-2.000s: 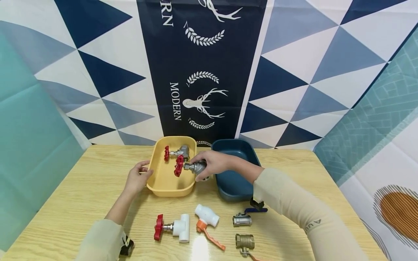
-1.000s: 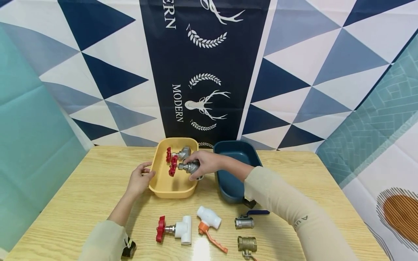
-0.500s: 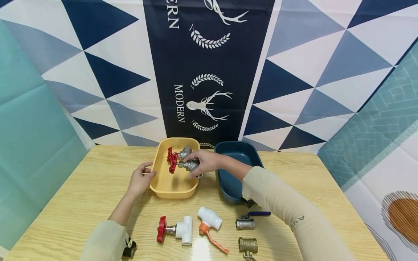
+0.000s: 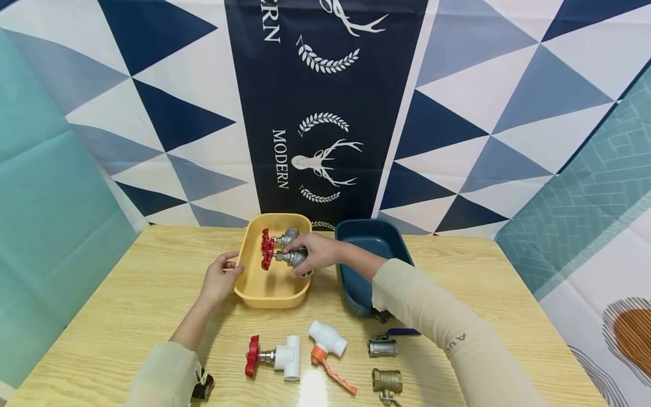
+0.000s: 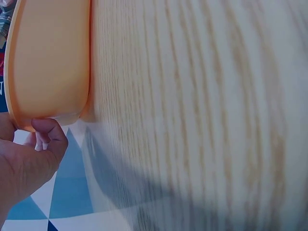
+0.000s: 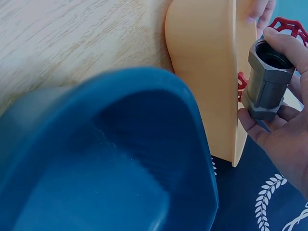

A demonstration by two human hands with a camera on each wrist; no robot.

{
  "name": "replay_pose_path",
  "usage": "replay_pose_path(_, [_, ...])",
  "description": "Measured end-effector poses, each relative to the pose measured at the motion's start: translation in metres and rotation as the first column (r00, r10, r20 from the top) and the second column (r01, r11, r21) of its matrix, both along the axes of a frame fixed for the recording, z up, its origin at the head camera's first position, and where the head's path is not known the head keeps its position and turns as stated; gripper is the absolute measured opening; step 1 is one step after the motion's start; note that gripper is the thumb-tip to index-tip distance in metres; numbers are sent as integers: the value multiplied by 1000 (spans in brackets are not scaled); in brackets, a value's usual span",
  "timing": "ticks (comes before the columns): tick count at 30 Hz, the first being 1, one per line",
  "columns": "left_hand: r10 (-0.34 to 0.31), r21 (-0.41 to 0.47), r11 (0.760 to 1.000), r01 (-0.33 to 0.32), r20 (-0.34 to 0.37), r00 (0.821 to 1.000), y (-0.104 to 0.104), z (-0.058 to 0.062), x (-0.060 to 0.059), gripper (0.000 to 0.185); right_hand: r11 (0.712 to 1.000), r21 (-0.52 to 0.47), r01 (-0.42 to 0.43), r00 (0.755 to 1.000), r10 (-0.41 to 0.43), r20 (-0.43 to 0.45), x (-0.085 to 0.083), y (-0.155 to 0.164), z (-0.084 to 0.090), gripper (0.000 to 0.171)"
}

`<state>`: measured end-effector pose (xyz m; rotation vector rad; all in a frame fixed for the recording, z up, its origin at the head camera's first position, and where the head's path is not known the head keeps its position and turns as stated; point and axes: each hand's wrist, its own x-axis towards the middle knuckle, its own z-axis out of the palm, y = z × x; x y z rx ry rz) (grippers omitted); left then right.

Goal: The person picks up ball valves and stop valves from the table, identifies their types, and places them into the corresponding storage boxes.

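My right hand (image 4: pixel 311 251) grips a grey metal valve with a red handwheel (image 4: pixel 278 258) low over the yellow tray (image 4: pixel 264 294), close beside a second grey valve with a red wheel (image 4: pixel 280 238) lying at the tray's far end. In the right wrist view the held valve (image 6: pixel 267 80) shows its open hexagonal end between my fingers and thumb. My left hand (image 4: pixel 220 279) holds the tray's left rim; in the left wrist view its fingers (image 5: pixel 48 134) curl against the yellow tray (image 5: pixel 43 62) edge.
A dark blue tray (image 4: pixel 367 249) stands right of the yellow one, seen close in the right wrist view as the blue tray (image 6: pixel 120 159). On the wooden table near me lie a white valve with a red wheel (image 4: pixel 274 356), a white valve with an orange lever (image 4: pixel 329 349), a steel ball valve (image 4: pixel 383 345) and a brass valve (image 4: pixel 386 382).
My right hand has carried the valve leftward and farther into the yellow tray, lowering it beside the valve lying there. The left hand has stayed on the rim.
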<state>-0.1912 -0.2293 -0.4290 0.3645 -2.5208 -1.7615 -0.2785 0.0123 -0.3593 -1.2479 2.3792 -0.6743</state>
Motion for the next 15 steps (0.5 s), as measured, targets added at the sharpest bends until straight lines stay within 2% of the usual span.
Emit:
replay_pose_path(5, [-1, -1, 1000, 1, -2, 1000, -1, 1, -2, 45, 1000, 4, 27, 1000, -27, 6, -4, -4, -1, 56])
replay_pose_path(15, [10, -5, 1000, -10, -12, 1000, -1, -1, -3, 44, 1000, 12, 14, 1000, -14, 2, -7, -13, -5, 57])
